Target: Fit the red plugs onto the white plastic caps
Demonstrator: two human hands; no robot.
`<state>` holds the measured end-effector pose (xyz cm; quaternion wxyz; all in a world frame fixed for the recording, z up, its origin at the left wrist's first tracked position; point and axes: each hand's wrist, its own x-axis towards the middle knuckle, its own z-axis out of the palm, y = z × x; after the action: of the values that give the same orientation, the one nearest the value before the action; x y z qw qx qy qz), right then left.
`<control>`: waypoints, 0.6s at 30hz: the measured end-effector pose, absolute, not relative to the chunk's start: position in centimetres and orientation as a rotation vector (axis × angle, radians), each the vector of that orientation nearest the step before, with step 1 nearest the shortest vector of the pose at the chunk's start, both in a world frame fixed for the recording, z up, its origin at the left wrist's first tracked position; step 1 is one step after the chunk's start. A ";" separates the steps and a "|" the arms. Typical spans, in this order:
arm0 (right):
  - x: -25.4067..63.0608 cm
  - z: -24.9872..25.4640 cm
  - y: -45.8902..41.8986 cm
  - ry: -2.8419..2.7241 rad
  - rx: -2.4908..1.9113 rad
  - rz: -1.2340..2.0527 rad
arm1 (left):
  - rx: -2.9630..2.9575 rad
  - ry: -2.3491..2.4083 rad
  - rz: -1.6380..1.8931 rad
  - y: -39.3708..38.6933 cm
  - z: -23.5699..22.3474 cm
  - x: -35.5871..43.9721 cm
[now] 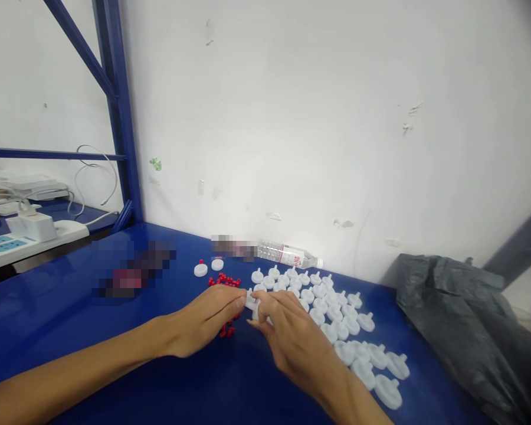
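My left hand (207, 321) and my right hand (292, 336) meet over the blue table (71, 330). Both pinch one small white plastic cap (251, 299) between their fingertips. Several small red plugs (225, 280) lie scattered just beyond and under my left hand. To the right, several white caps (336, 313) with short stems lie in rows, stretching toward the front right. One white cap with a red plug in it (200, 269) and another plain cap (217, 264) sit apart at the back.
A clear water bottle (287, 255) lies against the white wall. A black plastic bag (464, 319) is heaped at the right. A white power strip (30, 236) and cables sit on the shelf to the left behind the blue frame post (119, 118).
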<state>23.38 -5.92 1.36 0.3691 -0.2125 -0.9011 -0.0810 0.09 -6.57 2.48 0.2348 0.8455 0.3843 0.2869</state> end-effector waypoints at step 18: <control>22.5 1.3 -6.3 -2.346 -0.489 -0.400 | 2.223 1.037 0.770 -5.4 1.6 0.2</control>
<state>22.51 -6.34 1.35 0.3484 -0.1886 -0.9051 -0.1543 0.17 -5.44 1.57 0.2813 0.8297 0.3872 0.2873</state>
